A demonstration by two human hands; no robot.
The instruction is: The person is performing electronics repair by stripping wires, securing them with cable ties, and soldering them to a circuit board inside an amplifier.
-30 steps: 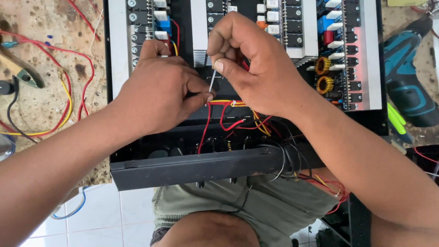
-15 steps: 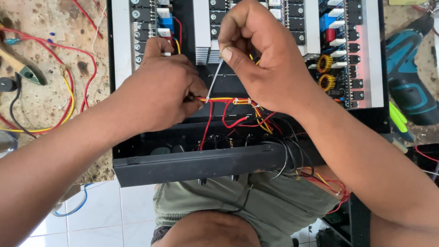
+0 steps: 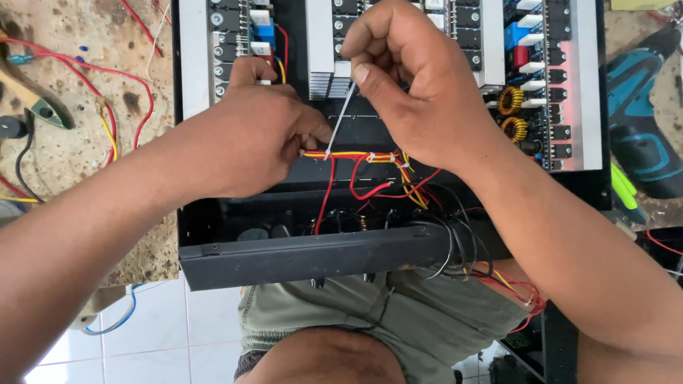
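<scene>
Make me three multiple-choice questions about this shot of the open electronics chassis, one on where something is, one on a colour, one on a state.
1. Where does the blue and black power drill lie?
A. On the bench to the right of the chassis
B. Inside the chassis
C. On the tiled floor

2. What colours are the bundled wires under the hands?
A. Green and white
B. Red and yellow
C. All black

3. What is the right hand doing with the white cable tie?
A. Pinching its tail, which runs up from the bundle
B. Resting away from it
C. Cutting it with pliers

Answers:
1 A: the drill lies on the benchtop past the chassis's right wall.
2 B: red and yellow strands run side by side, while the left hand holds the bundle.
3 A: thumb and finger close on the tie's upper end.
</scene>
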